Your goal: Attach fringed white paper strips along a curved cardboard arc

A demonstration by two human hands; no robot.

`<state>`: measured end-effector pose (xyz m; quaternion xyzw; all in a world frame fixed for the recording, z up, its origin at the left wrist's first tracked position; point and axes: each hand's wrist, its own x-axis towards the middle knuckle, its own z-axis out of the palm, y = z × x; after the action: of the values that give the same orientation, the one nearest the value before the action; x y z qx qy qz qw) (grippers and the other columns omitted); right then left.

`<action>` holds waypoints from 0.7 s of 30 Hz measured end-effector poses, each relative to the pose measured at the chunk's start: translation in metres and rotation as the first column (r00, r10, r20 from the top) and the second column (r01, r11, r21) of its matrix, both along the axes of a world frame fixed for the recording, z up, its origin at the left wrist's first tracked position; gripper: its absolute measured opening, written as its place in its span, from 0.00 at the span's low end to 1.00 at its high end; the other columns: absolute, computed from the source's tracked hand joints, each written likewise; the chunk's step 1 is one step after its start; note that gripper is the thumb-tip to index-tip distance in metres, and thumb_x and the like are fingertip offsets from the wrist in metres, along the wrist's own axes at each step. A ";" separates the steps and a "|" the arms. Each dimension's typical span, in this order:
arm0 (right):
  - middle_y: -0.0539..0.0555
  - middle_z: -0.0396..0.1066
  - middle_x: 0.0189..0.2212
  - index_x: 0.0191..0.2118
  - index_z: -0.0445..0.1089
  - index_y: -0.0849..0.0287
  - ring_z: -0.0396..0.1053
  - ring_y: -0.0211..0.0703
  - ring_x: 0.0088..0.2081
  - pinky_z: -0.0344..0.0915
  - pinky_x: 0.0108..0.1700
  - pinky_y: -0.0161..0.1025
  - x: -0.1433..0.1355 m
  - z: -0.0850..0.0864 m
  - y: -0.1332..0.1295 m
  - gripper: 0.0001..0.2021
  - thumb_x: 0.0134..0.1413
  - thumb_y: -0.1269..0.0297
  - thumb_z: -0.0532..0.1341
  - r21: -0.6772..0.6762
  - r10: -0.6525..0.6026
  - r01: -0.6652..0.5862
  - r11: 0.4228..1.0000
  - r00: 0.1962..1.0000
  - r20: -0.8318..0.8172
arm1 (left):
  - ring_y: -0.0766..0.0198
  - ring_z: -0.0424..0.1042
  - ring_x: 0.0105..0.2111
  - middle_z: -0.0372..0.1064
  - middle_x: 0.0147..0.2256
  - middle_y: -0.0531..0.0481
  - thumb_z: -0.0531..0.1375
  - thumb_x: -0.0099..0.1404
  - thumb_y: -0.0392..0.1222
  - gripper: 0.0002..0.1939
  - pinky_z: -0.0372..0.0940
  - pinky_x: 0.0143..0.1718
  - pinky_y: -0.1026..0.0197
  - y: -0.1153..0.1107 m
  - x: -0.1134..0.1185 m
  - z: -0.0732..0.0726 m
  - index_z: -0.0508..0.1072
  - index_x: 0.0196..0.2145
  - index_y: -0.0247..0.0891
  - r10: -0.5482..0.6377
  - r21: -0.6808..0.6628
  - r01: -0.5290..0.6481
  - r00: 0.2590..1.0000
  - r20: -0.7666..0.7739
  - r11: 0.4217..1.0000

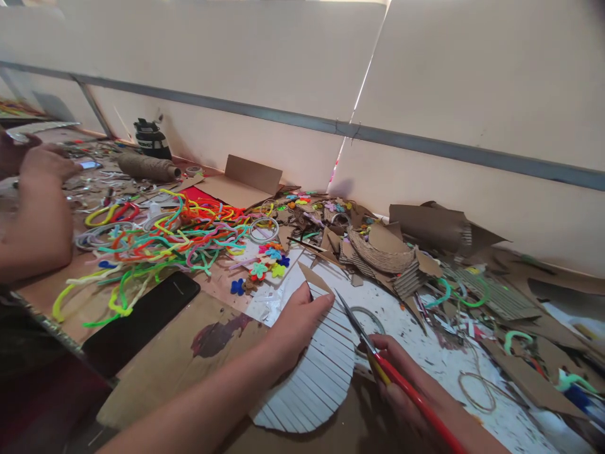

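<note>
- Striped white card (314, 384): lies at six o'clock, slanting up towards the left hand (302, 315).
- On the pale band of the dark jar (152, 140) at ten o'clock, reads "ERGY", with the start of the word lost round the curve.
- On the black flat object (146, 315) at eight o'clock, shows a small light mark, too small to read.
- At nine o'clock, see a tangle of bright fuzzy stems (189, 230); at seven, just beyond the left hand, felt-like flowers (269, 261).
- Towards three o'clock, find a heap of cut corrugated cardboard (382, 249), crowding the white surface (392, 309).
- At seven o'clock, note a stained brown sheet (189, 353), partly covered by the left forearm.
- With left thumb and fingers closed, pinches the card's upper end; with right hand (397, 378) curled shut, grips a red-and-yellow pointed tool (366, 340) at five o'clock.
- Cannot tell whether the tool's tip touches the card; hides some right fingers behind the handle.
- At nine o'clock, cuts off another person's arm (38, 214) at the frame edge.
</note>
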<state>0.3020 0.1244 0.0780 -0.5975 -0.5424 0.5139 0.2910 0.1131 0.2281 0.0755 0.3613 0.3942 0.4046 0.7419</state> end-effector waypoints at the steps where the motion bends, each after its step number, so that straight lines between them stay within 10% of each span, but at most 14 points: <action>1: 0.46 0.63 0.26 0.54 0.67 0.50 0.65 0.42 0.27 0.67 0.34 0.39 0.000 0.000 0.000 0.30 0.53 0.36 0.66 -0.002 -0.004 0.004 1.000 1.000 -0.001 | 0.63 0.73 0.31 0.77 0.31 0.53 0.63 0.63 0.37 0.04 0.68 0.39 0.63 0.000 0.000 -0.001 0.74 0.37 0.40 -0.003 0.002 0.003 1.000 0.001 1.000; 21: 0.46 0.64 0.25 0.52 0.68 0.50 0.66 0.45 0.27 0.68 0.35 0.41 -0.004 -0.011 -0.001 0.36 0.47 0.27 0.64 -0.052 -0.077 0.072 0.996 0.992 -0.104 | 0.61 0.73 0.32 0.77 0.32 0.51 0.63 0.64 0.38 0.03 0.69 0.41 0.61 -0.002 0.000 0.002 0.74 0.36 0.40 -0.004 0.009 0.004 0.997 -0.074 1.000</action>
<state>0.2980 0.1235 0.0673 -0.5962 -0.4908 0.5466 0.3240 0.1127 0.2261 0.0774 0.3802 0.4190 0.3911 0.7259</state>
